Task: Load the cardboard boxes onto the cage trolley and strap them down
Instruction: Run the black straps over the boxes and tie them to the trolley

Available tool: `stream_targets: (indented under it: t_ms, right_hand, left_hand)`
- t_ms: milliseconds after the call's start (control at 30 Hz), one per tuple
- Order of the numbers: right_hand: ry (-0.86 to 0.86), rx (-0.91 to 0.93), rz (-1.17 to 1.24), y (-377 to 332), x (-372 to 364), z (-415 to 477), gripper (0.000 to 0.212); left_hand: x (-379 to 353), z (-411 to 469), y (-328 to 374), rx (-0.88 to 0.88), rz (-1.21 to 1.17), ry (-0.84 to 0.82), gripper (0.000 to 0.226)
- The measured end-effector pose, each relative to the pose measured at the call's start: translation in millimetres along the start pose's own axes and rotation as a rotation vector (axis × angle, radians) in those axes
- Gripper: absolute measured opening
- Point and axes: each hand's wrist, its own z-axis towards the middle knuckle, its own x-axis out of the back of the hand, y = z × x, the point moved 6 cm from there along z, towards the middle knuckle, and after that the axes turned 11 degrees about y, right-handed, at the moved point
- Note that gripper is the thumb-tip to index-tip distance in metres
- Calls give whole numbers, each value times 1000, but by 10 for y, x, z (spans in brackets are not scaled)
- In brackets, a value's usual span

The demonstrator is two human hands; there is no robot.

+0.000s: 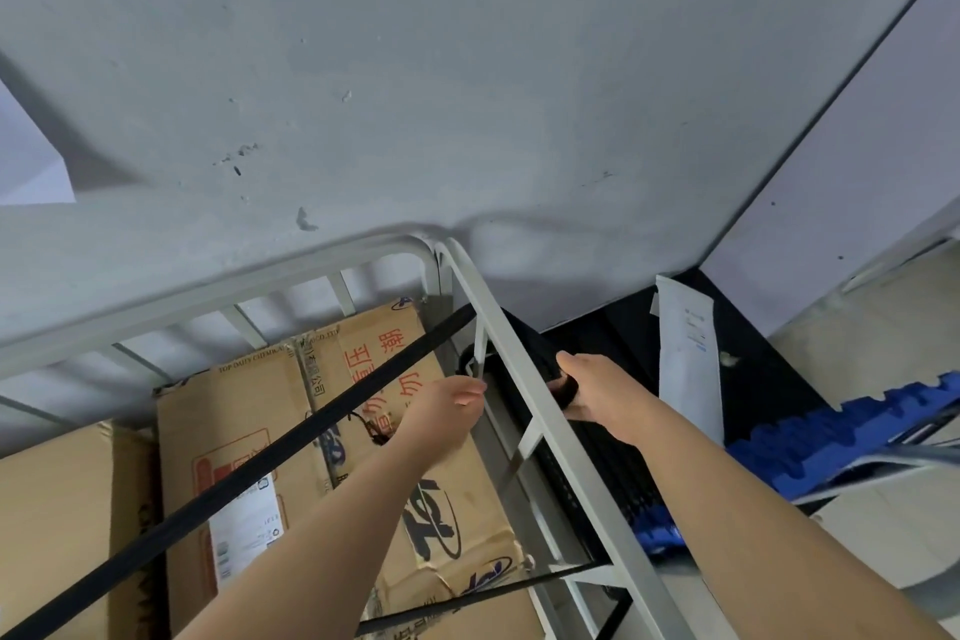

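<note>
Fingers of the right hand [587, 387] curl round black strap [260, 456] webbing outside the trolley [523, 369] rail, centre right. Left hand [449, 403] fingers reach a rail upright; whether they grip cannot be told. Strap crosses the boxes [249, 411] diagonally, lower centre.

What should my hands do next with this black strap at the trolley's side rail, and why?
Probably pull the strap taut with the right hand, since it already crosses the boxes to the side rail, where the left hand reaches.

Right hand [597, 387] fingertips hidden behind trolley rail [496, 322], strap [260, 464] cut off bottom-left, label [244, 530] unreadable
</note>
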Motion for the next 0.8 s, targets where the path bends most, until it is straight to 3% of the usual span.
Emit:
stream_targets:
  t_ms: [233,400,500,567,700,800]
  right_hand:
    - [55,-86,-21,30,2,165,30]
    - [76,-90,-56,41,-28,239,30]
    - [68,-97,-60,75,-23,256,30]
    - [67,-87,-89,65,-36,242,27]
    - [80,-1,-239,-5,-129,179,36]
    - [130,63,-356,-70,-192,89,30]
  left_hand:
    - [-420,133,107,-132,138,-169,56]
    - [-688,223,81,-220,374,-298,41]
    - [-630,227,-53,-254,546,-248,33]
    - [-492,149,-185,-244,546,-174,38]
    - [-200,-307,-161,-441,457,-64,56]
    - [34,-689,-167,-279,274,-108,57]
